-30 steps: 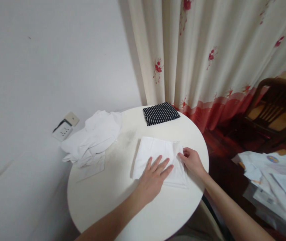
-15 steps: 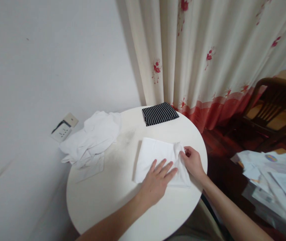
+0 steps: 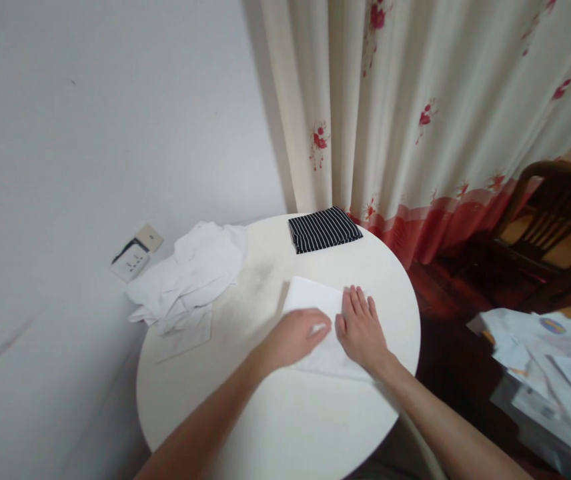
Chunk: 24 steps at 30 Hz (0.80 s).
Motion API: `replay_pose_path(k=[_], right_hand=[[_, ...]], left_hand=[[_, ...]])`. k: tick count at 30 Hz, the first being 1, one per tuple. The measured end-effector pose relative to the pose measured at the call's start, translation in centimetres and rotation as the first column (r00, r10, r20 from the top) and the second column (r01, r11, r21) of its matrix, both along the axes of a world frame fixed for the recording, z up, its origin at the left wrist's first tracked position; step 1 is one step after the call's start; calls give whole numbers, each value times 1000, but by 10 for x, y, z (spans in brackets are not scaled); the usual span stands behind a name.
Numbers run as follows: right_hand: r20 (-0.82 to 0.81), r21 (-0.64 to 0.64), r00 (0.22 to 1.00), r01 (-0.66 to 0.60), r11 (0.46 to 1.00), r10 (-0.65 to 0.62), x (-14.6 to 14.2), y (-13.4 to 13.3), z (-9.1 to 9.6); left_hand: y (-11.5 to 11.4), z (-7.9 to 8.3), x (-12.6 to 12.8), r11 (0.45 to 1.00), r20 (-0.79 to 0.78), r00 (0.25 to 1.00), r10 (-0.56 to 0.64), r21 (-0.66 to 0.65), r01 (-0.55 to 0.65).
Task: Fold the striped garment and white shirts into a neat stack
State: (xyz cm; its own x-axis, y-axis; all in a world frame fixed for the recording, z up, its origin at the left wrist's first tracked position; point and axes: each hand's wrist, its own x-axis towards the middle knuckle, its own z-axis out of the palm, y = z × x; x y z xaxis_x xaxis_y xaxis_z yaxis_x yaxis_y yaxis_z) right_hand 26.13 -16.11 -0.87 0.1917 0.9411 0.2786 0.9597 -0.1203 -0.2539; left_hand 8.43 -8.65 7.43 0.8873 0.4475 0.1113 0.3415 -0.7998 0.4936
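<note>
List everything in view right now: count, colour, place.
folded cloth: 1, white, on table, under the hands
crumpled cloth: 1, white, table's left side, by the wall
striped cloth: 1, black with white stripes, folded, table's far edge
round table: 1, white, centre
wall socket: 1, white, left wall
wall plate: 1, beige, beside socket
wall: 1 visible, pale, left
curtain: cream with red flowers and red hem, behind table; panel count unclear
chair: 1, brown, right
papers: several, mostly white, lower right; exact count unclear
floor: dark red-brown, right
left hand: 1, bare, curled over folded cloth
right hand: 1, bare, flat on folded cloth
</note>
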Motion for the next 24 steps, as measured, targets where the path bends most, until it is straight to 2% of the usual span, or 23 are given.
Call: replay_pose_path(k=[2,3,5,7,12,17,20,24], right_hand=[[6,4,1000,8,1000,-8,1,-1,-2],[7,8,1000,5,1000,-5,2,-1,-2],[7,9,1000,-3,1000,3,3,0,-3],[12,-7,1000,-16,1000,16,6,2,-4],[34,-52,994,-98,994,100,14,23,-3],[23,-109,953,-298,948,303,20,66,4],[12,-120,926,-372,920,376,21,86,6],[9,-117,916,-397,910,401,22,94,4]], left_hand=[[42,-5,3,979,169,966,193,24,-200],[62,-10,4,969,224,944,243,-22,-245],[94,-23,6,943,210,933,291,-225,-244],[113,-36,6,922,184,939,290,-317,-222],[123,-50,-12,888,213,917,337,-396,-235],[124,-54,-48,846,235,885,402,-466,-261],[126,-55,-65,849,225,872,434,-427,-312],[132,-49,-77,860,163,870,465,-317,-400]])
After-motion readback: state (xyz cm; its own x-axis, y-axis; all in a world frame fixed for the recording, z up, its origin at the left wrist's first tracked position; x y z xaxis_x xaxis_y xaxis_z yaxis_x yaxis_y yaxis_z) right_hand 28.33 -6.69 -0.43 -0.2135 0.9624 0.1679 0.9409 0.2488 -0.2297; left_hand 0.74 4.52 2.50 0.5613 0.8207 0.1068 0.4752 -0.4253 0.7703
